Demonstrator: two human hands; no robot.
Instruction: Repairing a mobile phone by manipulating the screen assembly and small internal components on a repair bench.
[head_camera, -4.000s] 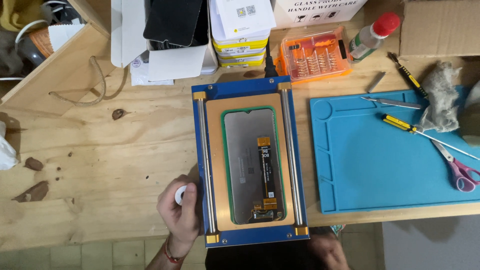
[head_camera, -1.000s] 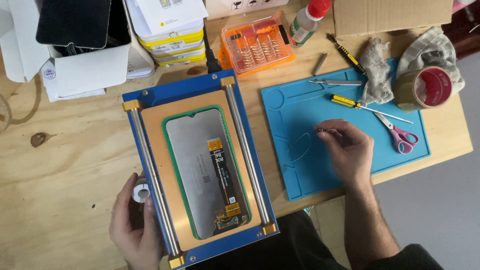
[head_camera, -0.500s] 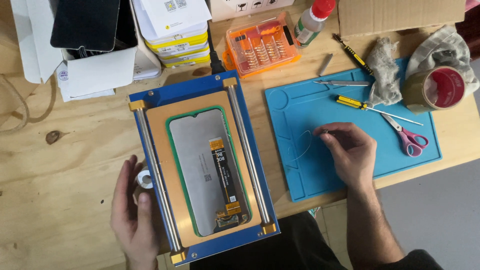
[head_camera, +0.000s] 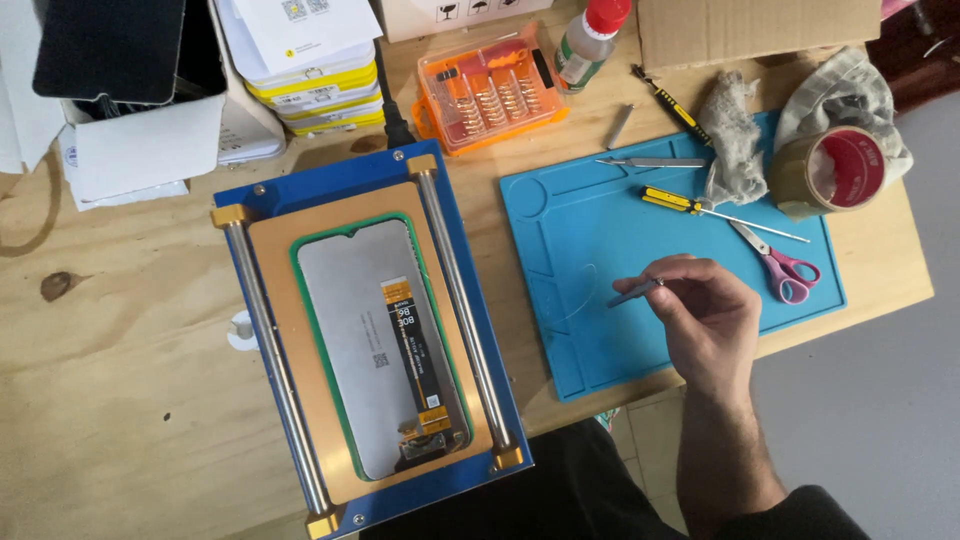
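My right hand hovers over the blue work mat and pinches a thin grey metal tool whose tip points left. My left hand is out of view. A phone screen panel with an orange flex cable lies face down inside a green frame on the blue heating plate with two metal rails. A small white roll lies on the wood by the plate's left rail.
On the mat lie a yellow-handled screwdriver, pink scissors, tweezers and a grey rag. Brown tape roll, orange bit case, glue bottle, stacked white boxes and cardboard sit behind. The table edge runs by my right arm.
My left hand has left the small white roll and gone out of view. My right hand has lifted the thin grey tool off the blue mat. The view shifted slightly.
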